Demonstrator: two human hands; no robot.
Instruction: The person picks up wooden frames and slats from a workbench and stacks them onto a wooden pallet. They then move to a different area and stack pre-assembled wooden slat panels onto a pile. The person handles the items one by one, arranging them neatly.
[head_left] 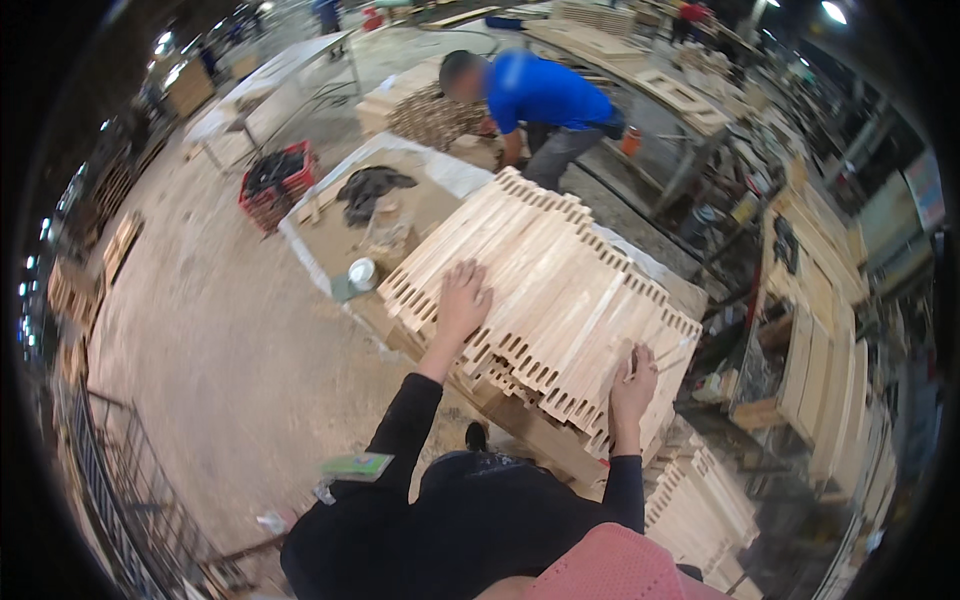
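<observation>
Pale wooden slats [560, 270] with oblong slots at their ends lie side by side in a wide layer on top of a stack. My left hand [465, 298] rests on the slats toward the left part of the layer, palm down with its fingers stretched out. Over the right part, my right hand [631, 388] has its fingers bent together near the slotted ends. A thin, pen-like line extends from its fingertips across the wood; I cannot make out what it is. Below the near edge of the top layer, more slotted pieces show, stacked unevenly.
Across the stack, a person in a blue shirt [550, 92] bends over piled wood pieces. A white cup [362, 273] and dark cloth [372, 192] lie on the board-topped table at left. Beyond is a red crate [275, 185]. More slotted slats [700, 500] are stacked at lower right.
</observation>
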